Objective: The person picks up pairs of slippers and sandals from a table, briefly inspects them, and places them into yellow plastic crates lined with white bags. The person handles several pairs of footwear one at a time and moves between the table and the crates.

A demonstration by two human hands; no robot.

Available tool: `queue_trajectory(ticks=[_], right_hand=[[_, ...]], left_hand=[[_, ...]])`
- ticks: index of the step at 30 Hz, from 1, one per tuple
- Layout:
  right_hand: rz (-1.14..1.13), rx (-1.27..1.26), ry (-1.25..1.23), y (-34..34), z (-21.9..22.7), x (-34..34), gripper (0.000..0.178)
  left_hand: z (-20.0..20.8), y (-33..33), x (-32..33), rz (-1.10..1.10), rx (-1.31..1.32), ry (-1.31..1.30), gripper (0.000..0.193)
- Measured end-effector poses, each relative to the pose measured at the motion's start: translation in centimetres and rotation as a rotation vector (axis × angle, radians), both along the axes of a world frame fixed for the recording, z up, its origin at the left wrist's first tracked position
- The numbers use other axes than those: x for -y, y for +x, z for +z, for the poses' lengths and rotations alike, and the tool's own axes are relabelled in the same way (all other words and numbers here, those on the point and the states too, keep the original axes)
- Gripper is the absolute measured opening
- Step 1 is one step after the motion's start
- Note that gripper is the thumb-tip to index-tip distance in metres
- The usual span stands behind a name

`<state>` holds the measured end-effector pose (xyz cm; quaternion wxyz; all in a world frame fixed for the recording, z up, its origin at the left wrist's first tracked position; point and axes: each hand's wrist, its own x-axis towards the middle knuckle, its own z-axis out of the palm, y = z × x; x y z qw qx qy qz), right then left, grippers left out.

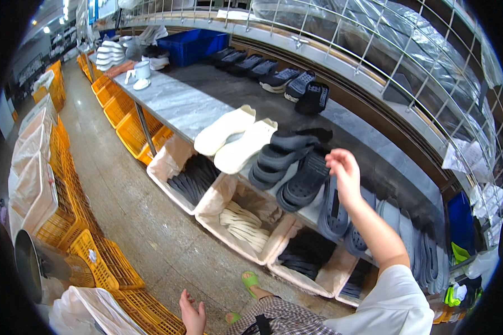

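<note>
Head view looks down on a long grey desk [173,103] that runs away to the upper left. Right hand [343,170] is raised above the near edge of the desk, fingers loosely curled and a little apart, holding nothing; it hovers just beside a dark grey clog [303,181] that lies sole-side up, overlapping a second dark clog [276,159]. Two white clogs [235,137] lie side by side just beyond these, toward the middle of the desk. Grey soles [334,209] stand on edge in a row along the near edge under the forearm. Left hand [193,314] hangs low beside the person's body, well apart from the desk, fingers relaxed and spread, empty.

Farther along the desk sit a row of black shoes [246,62], a blue crate [195,44] and a white cup [142,70] near the far end. Under the near edge stand lined bins [176,159] with dark insoles [195,178] in one and pale straps [243,223] in the next. Yellow baskets [103,262] line the floor on the left. A green sandal [250,281] shows on the person's foot.
</note>
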<state>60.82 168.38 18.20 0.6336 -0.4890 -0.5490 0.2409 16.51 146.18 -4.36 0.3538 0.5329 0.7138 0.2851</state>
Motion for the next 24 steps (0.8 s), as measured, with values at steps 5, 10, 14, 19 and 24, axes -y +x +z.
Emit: queue_trajectory(ticks=[5, 10, 14, 19, 24], right_hand=[[-0.497, 0.062, -0.01, 12.2, -3.6, -18.3, 0.029], [-0.366, -0.29, -0.729, 21.8, -5.7, -29.7, 0.031], [-0.271, -0.284, -0.859, 24.5, -8.4, -36.6, 0.04], [-0.247, -0.473, -0.787, 26.3, -13.0, -41.5, 0.024], [-0.375, -0.409, -0.652, 28.6, -11.5, -41.3, 0.024]], left_hand=[[2.7, 3.0, -4.6, -0.104, -0.131, 0.009, 0.066], [2.1, 5.4, -8.7, -0.176, -0.235, 0.04, 0.068], [2.2, 6.8, -11.1, -0.233, -0.29, -0.014, 0.07], [3.6, 8.7, -14.0, -0.288, -0.308, -0.202, 0.071], [4.2, 10.1, -16.2, -0.317, -0.278, -0.274, 0.07]])
